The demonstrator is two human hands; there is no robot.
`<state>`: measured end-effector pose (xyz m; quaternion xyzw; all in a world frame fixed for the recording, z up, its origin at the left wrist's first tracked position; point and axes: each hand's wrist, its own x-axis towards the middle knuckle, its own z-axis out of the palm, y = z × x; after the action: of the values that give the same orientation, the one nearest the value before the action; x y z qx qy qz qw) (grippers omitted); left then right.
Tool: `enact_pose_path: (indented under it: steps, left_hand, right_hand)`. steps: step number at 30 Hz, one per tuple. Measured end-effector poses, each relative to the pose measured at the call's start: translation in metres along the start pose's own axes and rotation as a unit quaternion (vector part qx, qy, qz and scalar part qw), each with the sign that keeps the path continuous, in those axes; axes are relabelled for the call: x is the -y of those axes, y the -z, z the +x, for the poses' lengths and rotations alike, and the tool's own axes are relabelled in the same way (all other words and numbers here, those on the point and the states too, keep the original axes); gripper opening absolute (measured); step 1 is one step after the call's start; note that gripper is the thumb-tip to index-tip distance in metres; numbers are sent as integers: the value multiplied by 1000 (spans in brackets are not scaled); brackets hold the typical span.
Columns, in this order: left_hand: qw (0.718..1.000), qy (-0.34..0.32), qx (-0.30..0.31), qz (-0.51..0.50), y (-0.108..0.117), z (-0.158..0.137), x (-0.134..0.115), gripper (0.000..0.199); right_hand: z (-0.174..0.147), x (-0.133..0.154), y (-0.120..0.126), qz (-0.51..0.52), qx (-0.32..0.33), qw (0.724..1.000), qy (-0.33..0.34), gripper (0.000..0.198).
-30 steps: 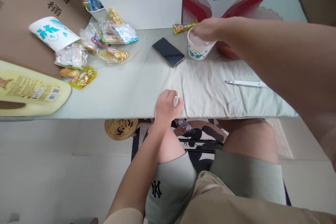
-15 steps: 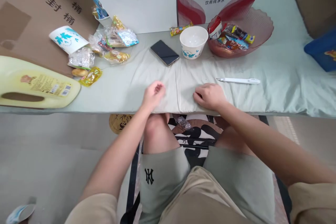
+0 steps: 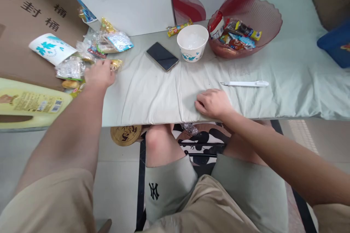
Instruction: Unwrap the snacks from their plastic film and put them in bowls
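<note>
My left hand (image 3: 100, 74) is over the pile of wrapped snacks at the left. Its bent fingers touch or cover part of a snack in a clear and yellow wrapper (image 3: 116, 65); the fingertips are hidden, so a grip cannot be made out. Below the wrist a small bread roll (image 3: 70, 84) in a wrapper shows partly. Resting on the cloth near the table's front edge, my right hand (image 3: 213, 102) is curled into a loose fist with nothing visible in it. Just beyond it lies a white utility knife (image 3: 244, 83), blade tip pointing left.
A black phone (image 3: 162, 56), a paper bowl (image 3: 192, 43) and a pink glass bowl (image 3: 269, 25) of snacks stand across the back. White boxes (image 3: 117, 0) rise behind them. At the left are a tipped paper cup (image 3: 51, 49), a yellow jug (image 3: 32, 100) and a cardboard box (image 3: 24, 25).
My left hand has moved left and away from me, from the table's front edge to the snack pile. My right hand stays curled in its place. The view has shifted slightly.
</note>
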<state>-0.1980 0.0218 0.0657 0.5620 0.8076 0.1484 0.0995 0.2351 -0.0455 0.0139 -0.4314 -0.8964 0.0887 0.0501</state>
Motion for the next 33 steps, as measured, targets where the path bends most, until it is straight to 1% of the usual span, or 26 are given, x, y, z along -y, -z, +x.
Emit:
enact_pose_path:
  steps: [1,3,4,5,6,7,9,10,11,12,15,17,19,20,22,23,24,25,26,28,29,31,33]
  left_hand:
    - [1000,1,-20,-8,1,-4,-4,23]
    - [995,3,-84,-57,3,-13,-16,7]
    - [987,12,-119,-105,4,-19,-24,6]
    - [974,28,-152,-165,4,-26,-32,10]
    - [957,43,-160,-237,5,-35,-40,11]
    - [934,69,-149,-318,4,-45,-48,14]
    - [877,90,-67,-467,-1,-72,-62,14]
    - [847,95,-45,-521,-6,-87,-68,13]
    - [823,92,-24,-560,-12,-103,-74,12]
    - [810,83,7,-581,-20,-119,-79,14]
    - [786,76,78,-608,-51,-158,-97,25]
    - [769,87,105,-624,-72,-172,-112,28]
    - [762,95,121,-629,-89,-177,-131,30]
    - [765,92,124,-625,-97,-177,-140,30]
    - [781,70,117,-609,-109,-174,-156,30]
    - [796,53,107,-594,-114,-173,-161,30]
    - [816,30,95,-570,-118,-172,-166,30]
    - [841,3,80,-535,-123,-172,-168,30]
    - [870,-25,64,-489,-127,-173,-169,30]
    - [918,-77,33,-387,-134,-177,-169,26]
    - [934,-96,19,-345,-137,-179,-168,24]
    - [948,-118,-4,-296,-139,-185,-167,21]
    - [952,-132,-16,-276,-139,-189,-167,21]
  right_hand:
    - [0,0,0,1,2,1000,-2,39]
    - [0,0,1,2,7,1000,-6,39]
    - [0,1,1,0,10,1000,-9,39]
    - [0,1,2,-4,14,1000,-12,39]
    - [-1,1,2,-8,18,1000,-15,40]
    - [-1,2,3,-13,22,999,-19,40]
    - [-1,3,5,-23,29,999,-26,41]
    - [-1,4,6,-27,32,999,-27,42]
    - [-1,4,7,-31,33,999,-27,42]
    - [-1,5,8,-34,35,998,-28,42]
    - [0,6,11,-39,41,998,-36,40]
    - [0,4,12,-32,41,997,-49,39]
    - [-1,1,10,0,36,998,-52,37]
    - [-2,-2,8,30,29,998,-45,40]
    - [-7,-9,5,114,-4,993,-9,60]
    - [-10,-12,3,159,-30,987,12,69]
    - [-14,-15,2,197,-59,978,33,71]
    - [-17,-18,2,226,-83,969,54,66]
    - [-20,-21,2,245,-99,961,78,54]
    - [-26,-25,5,265,-99,950,134,28]
    - [-27,-27,7,269,-88,945,162,19]
    - [-29,-31,12,269,-69,942,187,15]
    - [-28,-32,16,263,-66,947,171,17]
